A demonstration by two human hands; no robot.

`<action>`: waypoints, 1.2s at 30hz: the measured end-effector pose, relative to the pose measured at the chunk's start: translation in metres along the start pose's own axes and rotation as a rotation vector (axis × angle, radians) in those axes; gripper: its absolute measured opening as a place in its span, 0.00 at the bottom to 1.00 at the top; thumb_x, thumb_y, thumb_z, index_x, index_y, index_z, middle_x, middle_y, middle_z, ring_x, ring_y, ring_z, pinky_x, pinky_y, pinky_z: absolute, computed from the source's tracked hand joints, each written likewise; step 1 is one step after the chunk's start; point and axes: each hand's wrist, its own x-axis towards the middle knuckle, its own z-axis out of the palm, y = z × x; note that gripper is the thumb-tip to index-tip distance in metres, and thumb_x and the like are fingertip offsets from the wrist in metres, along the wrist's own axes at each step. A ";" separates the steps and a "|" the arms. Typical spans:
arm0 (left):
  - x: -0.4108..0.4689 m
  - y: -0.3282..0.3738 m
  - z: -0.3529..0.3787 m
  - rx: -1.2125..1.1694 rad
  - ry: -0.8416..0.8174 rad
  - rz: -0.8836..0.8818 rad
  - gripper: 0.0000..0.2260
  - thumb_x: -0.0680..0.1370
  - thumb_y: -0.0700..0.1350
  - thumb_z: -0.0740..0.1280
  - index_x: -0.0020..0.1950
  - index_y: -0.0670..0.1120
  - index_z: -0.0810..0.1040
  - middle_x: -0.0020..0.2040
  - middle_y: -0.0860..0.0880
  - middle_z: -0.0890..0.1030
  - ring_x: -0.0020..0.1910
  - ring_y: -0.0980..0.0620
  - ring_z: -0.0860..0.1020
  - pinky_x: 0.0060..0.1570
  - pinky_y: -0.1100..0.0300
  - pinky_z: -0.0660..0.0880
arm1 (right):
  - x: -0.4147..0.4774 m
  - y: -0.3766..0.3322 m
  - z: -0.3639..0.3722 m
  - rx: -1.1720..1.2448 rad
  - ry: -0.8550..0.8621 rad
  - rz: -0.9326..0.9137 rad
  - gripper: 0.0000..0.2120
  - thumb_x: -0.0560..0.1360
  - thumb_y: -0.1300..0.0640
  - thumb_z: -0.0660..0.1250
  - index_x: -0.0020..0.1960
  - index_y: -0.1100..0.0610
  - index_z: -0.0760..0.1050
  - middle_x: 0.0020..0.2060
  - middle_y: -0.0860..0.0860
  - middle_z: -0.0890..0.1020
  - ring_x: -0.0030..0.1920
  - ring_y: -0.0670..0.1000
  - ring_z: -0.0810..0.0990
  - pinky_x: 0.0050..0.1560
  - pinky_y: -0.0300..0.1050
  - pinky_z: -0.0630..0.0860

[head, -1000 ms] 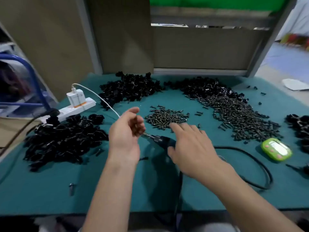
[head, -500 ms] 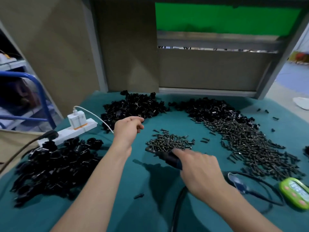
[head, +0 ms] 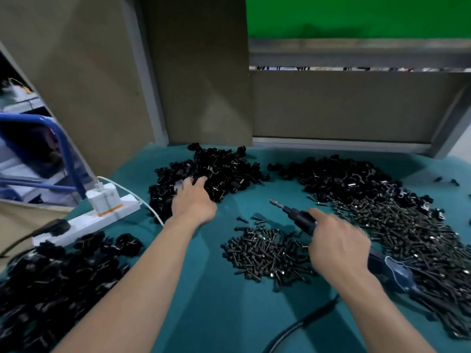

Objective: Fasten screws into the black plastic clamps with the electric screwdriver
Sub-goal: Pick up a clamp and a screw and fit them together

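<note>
As right hand point(head: 339, 245) grips screwdriver point(head: 299, 219), three clamp heaps point(head: 221, 171)

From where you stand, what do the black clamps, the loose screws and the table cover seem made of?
Black clamps: likely moulded plastic, semi-gloss, with soft highlights on curved edges. Screws: dark metal, probably steel, glinting in small bright points. Table cover: teal, matte and shine-free, probably cloth or felt; no weave visible.

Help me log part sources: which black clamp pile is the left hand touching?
The far middle pile: the left hand touches its near edge. The near-left pile and the far-right pile lie apart from it.
</note>
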 end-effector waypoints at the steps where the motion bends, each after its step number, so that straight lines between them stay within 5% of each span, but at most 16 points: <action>1: 0.009 0.003 0.001 0.056 -0.040 0.014 0.34 0.81 0.41 0.66 0.84 0.55 0.56 0.82 0.46 0.58 0.75 0.41 0.67 0.61 0.48 0.75 | -0.001 0.002 0.005 -0.007 0.023 0.013 0.26 0.74 0.60 0.68 0.68 0.41 0.71 0.41 0.45 0.76 0.42 0.52 0.76 0.45 0.47 0.66; 5: 0.034 0.008 0.015 0.221 -0.116 0.087 0.28 0.84 0.44 0.62 0.83 0.54 0.59 0.78 0.47 0.66 0.69 0.41 0.72 0.59 0.45 0.77 | 0.003 0.008 0.014 -0.028 0.048 0.050 0.27 0.74 0.58 0.67 0.70 0.39 0.70 0.50 0.41 0.82 0.55 0.49 0.80 0.55 0.47 0.69; 9: 0.047 0.009 0.025 0.149 0.106 0.045 0.16 0.83 0.44 0.63 0.69 0.59 0.76 0.54 0.48 0.83 0.50 0.44 0.81 0.42 0.54 0.77 | 0.000 0.009 0.016 -0.072 -0.036 0.016 0.26 0.73 0.52 0.67 0.70 0.40 0.70 0.54 0.39 0.82 0.59 0.47 0.79 0.60 0.46 0.68; 15: 0.044 0.020 0.001 0.043 0.282 -0.056 0.12 0.83 0.50 0.67 0.65 0.55 0.82 0.56 0.46 0.86 0.56 0.40 0.82 0.49 0.53 0.75 | 0.004 0.013 0.017 0.025 0.041 -0.049 0.23 0.77 0.48 0.69 0.71 0.45 0.75 0.61 0.40 0.83 0.65 0.48 0.79 0.74 0.50 0.65; 17: 0.024 0.026 -0.010 -0.213 0.335 -0.019 0.11 0.82 0.51 0.69 0.63 0.52 0.84 0.50 0.48 0.87 0.49 0.44 0.85 0.46 0.53 0.80 | -0.003 0.009 0.017 0.322 0.170 -0.056 0.18 0.73 0.56 0.76 0.63 0.50 0.82 0.55 0.39 0.83 0.60 0.49 0.80 0.71 0.53 0.70; 19: -0.010 0.042 -0.007 -0.731 0.236 -0.004 0.08 0.83 0.50 0.68 0.56 0.51 0.85 0.41 0.52 0.88 0.35 0.50 0.85 0.29 0.58 0.79 | -0.009 -0.005 0.011 0.640 0.212 -0.079 0.15 0.74 0.56 0.75 0.60 0.46 0.83 0.49 0.30 0.80 0.54 0.40 0.79 0.62 0.43 0.75; 22: -0.065 0.063 0.017 -1.333 -0.013 -0.036 0.13 0.86 0.46 0.63 0.49 0.45 0.85 0.46 0.47 0.88 0.38 0.50 0.85 0.26 0.62 0.76 | -0.010 -0.036 -0.003 1.142 -0.126 -0.047 0.13 0.74 0.48 0.71 0.58 0.37 0.79 0.46 0.33 0.85 0.49 0.37 0.84 0.53 0.34 0.79; 25: -0.089 0.060 0.038 -1.467 -0.018 -0.060 0.15 0.86 0.45 0.61 0.48 0.51 0.86 0.49 0.48 0.88 0.43 0.51 0.86 0.36 0.61 0.81 | -0.009 -0.054 0.000 1.239 -0.416 0.005 0.21 0.70 0.45 0.73 0.60 0.30 0.73 0.46 0.35 0.85 0.45 0.41 0.86 0.50 0.41 0.82; 27: -0.088 0.051 0.042 -1.528 -0.062 -0.044 0.16 0.86 0.44 0.60 0.48 0.53 0.86 0.51 0.46 0.88 0.43 0.50 0.86 0.38 0.58 0.83 | -0.013 -0.058 0.005 1.204 -0.417 0.019 0.27 0.72 0.51 0.77 0.60 0.28 0.70 0.48 0.32 0.83 0.44 0.41 0.85 0.46 0.36 0.81; 31: -0.084 0.041 0.048 -1.615 -0.227 0.014 0.16 0.86 0.44 0.58 0.55 0.53 0.86 0.56 0.44 0.87 0.44 0.49 0.85 0.41 0.52 0.83 | -0.019 -0.057 0.019 1.300 -0.345 0.109 0.25 0.72 0.55 0.79 0.58 0.31 0.73 0.45 0.40 0.86 0.41 0.47 0.86 0.42 0.44 0.84; 36: -0.088 0.036 0.051 -1.531 -0.296 0.161 0.18 0.78 0.47 0.59 0.60 0.59 0.84 0.64 0.54 0.84 0.49 0.51 0.84 0.30 0.61 0.76 | -0.020 -0.058 0.026 1.786 -0.540 0.173 0.14 0.77 0.67 0.73 0.58 0.52 0.83 0.43 0.59 0.86 0.36 0.57 0.83 0.36 0.46 0.82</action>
